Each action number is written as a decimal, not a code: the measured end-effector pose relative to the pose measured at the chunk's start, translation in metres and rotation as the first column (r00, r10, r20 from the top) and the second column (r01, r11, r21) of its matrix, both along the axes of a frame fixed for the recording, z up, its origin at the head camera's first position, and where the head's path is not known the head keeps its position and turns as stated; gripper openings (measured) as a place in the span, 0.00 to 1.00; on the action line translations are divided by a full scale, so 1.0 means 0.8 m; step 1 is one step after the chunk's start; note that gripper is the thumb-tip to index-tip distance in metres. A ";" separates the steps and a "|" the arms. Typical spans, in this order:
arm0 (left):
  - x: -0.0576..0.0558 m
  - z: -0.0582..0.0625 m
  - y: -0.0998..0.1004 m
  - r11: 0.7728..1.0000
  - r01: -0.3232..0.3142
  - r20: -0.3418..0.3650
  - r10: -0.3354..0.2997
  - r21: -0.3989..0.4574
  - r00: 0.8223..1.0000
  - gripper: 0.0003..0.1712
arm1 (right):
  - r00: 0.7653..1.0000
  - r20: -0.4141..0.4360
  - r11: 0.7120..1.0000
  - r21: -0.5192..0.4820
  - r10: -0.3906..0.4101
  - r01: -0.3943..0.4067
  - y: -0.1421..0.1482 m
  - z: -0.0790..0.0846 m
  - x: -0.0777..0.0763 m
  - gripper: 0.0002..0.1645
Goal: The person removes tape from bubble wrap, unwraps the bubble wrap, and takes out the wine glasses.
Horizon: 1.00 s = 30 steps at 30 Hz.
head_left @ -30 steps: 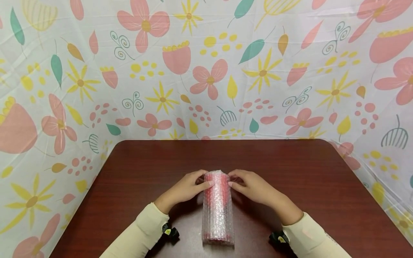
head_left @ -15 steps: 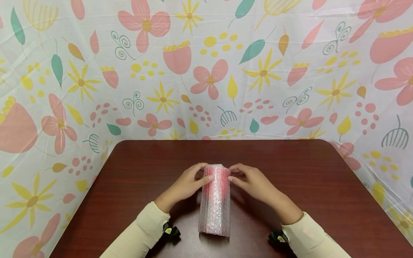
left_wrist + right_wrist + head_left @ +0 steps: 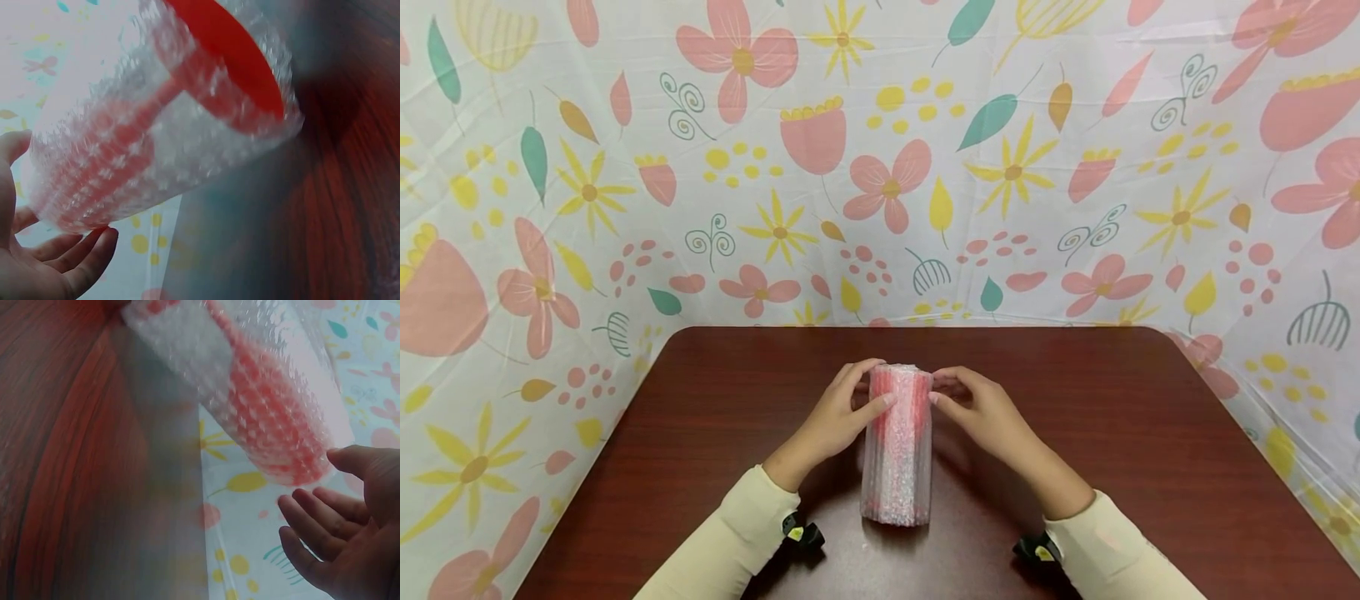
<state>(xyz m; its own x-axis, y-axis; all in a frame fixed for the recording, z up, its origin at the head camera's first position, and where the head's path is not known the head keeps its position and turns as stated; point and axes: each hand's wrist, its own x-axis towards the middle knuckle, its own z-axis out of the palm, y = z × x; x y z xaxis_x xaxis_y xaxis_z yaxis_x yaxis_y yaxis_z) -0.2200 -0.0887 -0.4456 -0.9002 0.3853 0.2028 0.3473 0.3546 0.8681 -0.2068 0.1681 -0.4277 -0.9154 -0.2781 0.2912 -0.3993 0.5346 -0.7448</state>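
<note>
A red goblet-shaped object wrapped in clear bubble wrap (image 3: 898,450) stands in front of me on the table, its lower end near the tabletop. Through the plastic, the left wrist view shows a flat red disc (image 3: 240,59) at one end, a thin stem and a wider ribbed body. My left hand (image 3: 838,412) grips the upper left side of the wrap, thumb across the front and fingers behind. My right hand (image 3: 988,412) holds the upper right edge, its thumb tip touching the wrap. In the right wrist view, that hand's fingers curve beside the ribbed end.
The dark brown wooden table (image 3: 737,367) has rounded far corners. A white cloth with a floral print (image 3: 880,167) hangs behind it and along both sides. Black straps (image 3: 802,532) with cameras sit at both wrists, below the cream sleeves (image 3: 722,533).
Both hands have moved away from me, toward the table's far side, with the wrapped goblet between them. It appears more upright and shorter in view.
</note>
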 end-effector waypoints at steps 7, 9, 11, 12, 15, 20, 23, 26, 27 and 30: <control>-0.001 0.009 0.007 0.998 -0.034 -0.013 0.035 0.061 0.999 0.35 | 0.997 0.055 0.993 -0.107 -0.050 0.055 -0.003 0.007 -0.002 0.18; -0.001 0.012 0.010 0.995 -0.039 -0.013 0.041 0.095 0.999 0.36 | 0.996 0.073 0.988 -0.144 -0.046 0.056 -0.003 0.009 -0.004 0.18; -0.003 0.013 0.011 0.991 -0.043 -0.008 0.044 0.127 0.999 0.37 | 0.995 0.096 0.980 -0.194 -0.032 0.051 -0.003 0.011 -0.008 0.18; -0.003 0.014 0.011 0.989 -0.045 -0.004 0.046 0.143 0.999 0.38 | 0.994 0.110 0.973 -0.224 -0.023 0.047 -0.003 0.011 -0.010 0.19; -0.005 0.014 0.011 0.984 -0.058 0.010 0.057 0.170 0.998 0.40 | 0.989 0.150 0.952 -0.303 0.002 0.044 -0.004 0.011 -0.014 0.19; -0.007 0.016 0.012 0.980 -0.087 -0.001 0.089 0.181 0.996 0.42 | 0.978 0.209 0.926 -0.372 0.018 0.062 -0.006 0.011 -0.019 0.20; -0.008 0.018 0.012 0.979 -0.089 -0.002 0.091 0.183 0.996 0.41 | 0.971 0.240 0.907 -0.413 0.018 0.085 -0.007 0.011 -0.022 0.17; -0.007 0.020 0.012 0.979 -0.088 0.012 0.087 0.186 0.996 0.41 | 0.960 0.279 0.871 -0.479 0.031 0.111 -0.009 0.012 -0.027 0.17; -0.006 0.020 0.012 0.978 -0.089 0.020 0.086 0.187 0.996 0.40 | 0.956 0.292 0.859 -0.498 0.039 0.117 -0.009 0.012 -0.028 0.17; -0.005 0.022 0.012 0.977 -0.082 0.040 0.076 0.196 0.996 0.40 | 0.942 0.328 0.824 -0.551 0.070 0.130 -0.009 0.013 -0.031 0.15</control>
